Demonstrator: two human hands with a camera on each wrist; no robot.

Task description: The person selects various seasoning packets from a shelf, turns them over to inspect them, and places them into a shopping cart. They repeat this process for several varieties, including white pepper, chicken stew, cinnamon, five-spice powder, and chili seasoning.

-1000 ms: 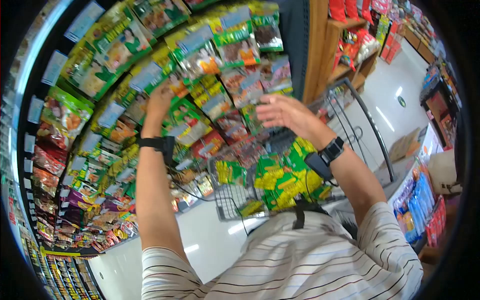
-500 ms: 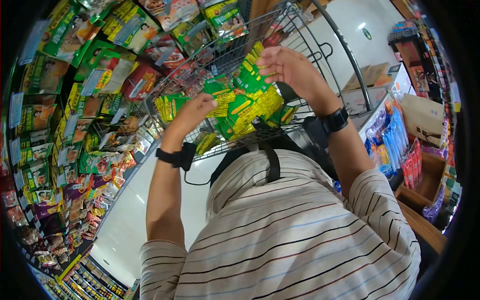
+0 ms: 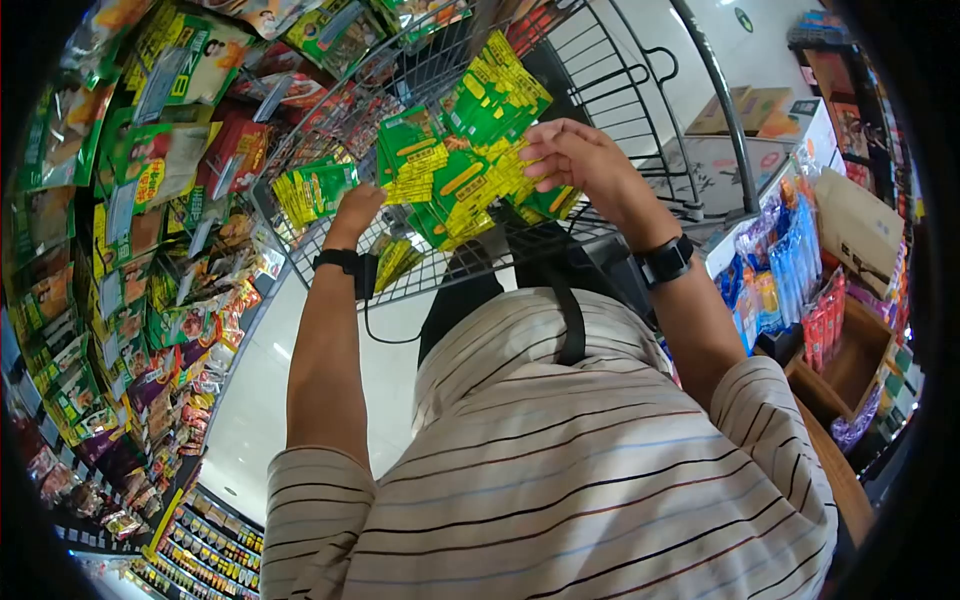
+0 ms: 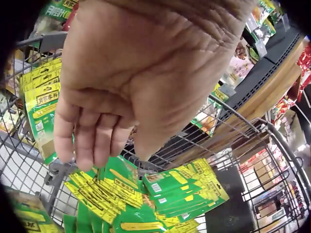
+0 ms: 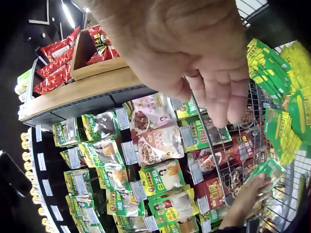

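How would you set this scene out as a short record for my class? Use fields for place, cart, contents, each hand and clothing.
Place: shop aisle, packaged goods displayed beside the cart
Cart: dark wire shopping cart
Contents: green-and-yellow packets, several in overlapping bunches
Left hand: at the packets, nothing visibly gripped; contact unclear
Right hand: at the packets' other side, nothing visibly gripped
Clothing: striped shirt; dark bands on both wrists

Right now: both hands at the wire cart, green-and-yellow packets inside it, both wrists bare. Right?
Not quite: the wrists aren't bare. The head view shows a black band on each. The rest stands: left hand and right hand at the wire cart, green-and-yellow packets inside.
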